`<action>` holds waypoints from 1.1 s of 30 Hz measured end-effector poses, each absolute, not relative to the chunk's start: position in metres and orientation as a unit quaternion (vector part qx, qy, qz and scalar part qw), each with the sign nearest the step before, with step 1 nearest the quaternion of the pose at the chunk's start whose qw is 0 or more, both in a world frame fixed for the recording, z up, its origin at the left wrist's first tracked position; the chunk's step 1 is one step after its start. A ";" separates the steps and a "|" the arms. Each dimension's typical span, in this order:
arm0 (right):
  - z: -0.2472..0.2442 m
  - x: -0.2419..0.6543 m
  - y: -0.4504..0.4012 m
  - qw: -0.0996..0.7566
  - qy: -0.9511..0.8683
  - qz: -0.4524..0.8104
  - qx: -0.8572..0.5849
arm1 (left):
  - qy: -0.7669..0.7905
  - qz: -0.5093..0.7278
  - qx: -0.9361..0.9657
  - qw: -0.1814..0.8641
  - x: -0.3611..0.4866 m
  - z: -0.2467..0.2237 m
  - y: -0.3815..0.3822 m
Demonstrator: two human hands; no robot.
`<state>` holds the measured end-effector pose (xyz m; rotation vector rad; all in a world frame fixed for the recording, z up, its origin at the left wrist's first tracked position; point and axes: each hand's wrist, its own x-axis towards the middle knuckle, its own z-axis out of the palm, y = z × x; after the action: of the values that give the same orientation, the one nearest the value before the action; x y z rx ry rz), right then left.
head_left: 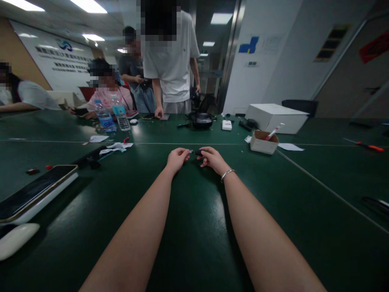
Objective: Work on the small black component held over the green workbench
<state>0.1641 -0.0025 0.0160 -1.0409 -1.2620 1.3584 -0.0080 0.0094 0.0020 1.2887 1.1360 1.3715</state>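
The small thing pinched in the left hand (178, 158) is too tiny to name: only a pale, metallic tip (191, 151) shows past the fingertips. The right hand (212, 159) closes on a small black piece (199, 153) whose shape is mostly hidden by the curled fingers; the two pieces sit just beside each other, and whether they touch cannot be told. Both lie far out on the dark green tabletop (194, 227), near a pale seam line that crosses it. At the left edge a phone (33, 190) resting on a white case is cut off, and a white rounded object (15, 241) below it is only partly in view. Further back stand two water bottles (112, 115), scraps of paper (117, 147), a round black device (202, 120), a small open cardboard box (263, 142) with a pen poking out, and a white box (275, 117); a red-handled tool (369, 147) lies to the far right. The room is an office with ceiling strip lights and a wall banner; several people sit or stand at the far side, one standing person resting a hand (158, 112) on the tabletop. Both forearms stretch straight forward, wrists low over the surface, a thin bracelet (227, 174) on the right wrist, fingertips turned towards each other.
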 end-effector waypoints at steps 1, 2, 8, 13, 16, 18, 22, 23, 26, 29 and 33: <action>0.016 0.164 -0.003 0.482 -0.524 0.559 -0.425 | 0.456 0.547 0.534 0.455 -0.007 0.002 0.009; 0.016 0.164 -0.003 0.479 -0.528 0.560 -0.423 | 0.452 0.540 0.546 0.454 -0.007 0.002 0.008; 0.017 0.163 -0.004 0.476 -0.525 0.563 -0.425 | 0.453 0.526 0.569 0.441 -0.007 0.000 0.007; 0.014 0.163 -0.002 0.478 -0.524 0.565 -0.421 | 0.458 0.514 0.588 0.424 -0.009 0.001 0.007; 0.013 0.163 -0.001 0.477 -0.528 0.566 -0.416 | 0.465 0.508 0.596 0.413 -0.009 0.001 0.007; 0.014 0.164 -0.001 0.476 -0.531 0.566 -0.413 | 0.473 0.500 0.603 0.403 -0.010 0.001 0.008; 0.015 0.164 -0.002 0.471 -0.538 0.567 -0.409 | 0.492 0.487 0.616 0.376 -0.011 0.002 0.008; 0.015 0.164 -0.002 0.470 -0.539 0.567 -0.410 | 0.496 0.484 0.619 0.370 -0.011 0.002 0.008; 0.014 0.165 -0.002 0.469 -0.544 0.564 -0.408 | 0.508 0.470 0.625 0.362 -0.011 0.002 0.008; 0.012 0.165 0.000 0.471 -0.551 0.561 -0.401 | 0.511 0.460 0.632 0.358 -0.012 0.000 0.010; 0.010 0.166 0.002 0.470 -0.559 0.556 -0.396 | 0.520 0.441 0.651 0.332 -0.014 -0.002 0.011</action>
<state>0.1659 0.0017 0.0096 -0.9710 -1.3704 1.3633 -0.0137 0.0114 -0.0018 1.7014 1.3598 1.1525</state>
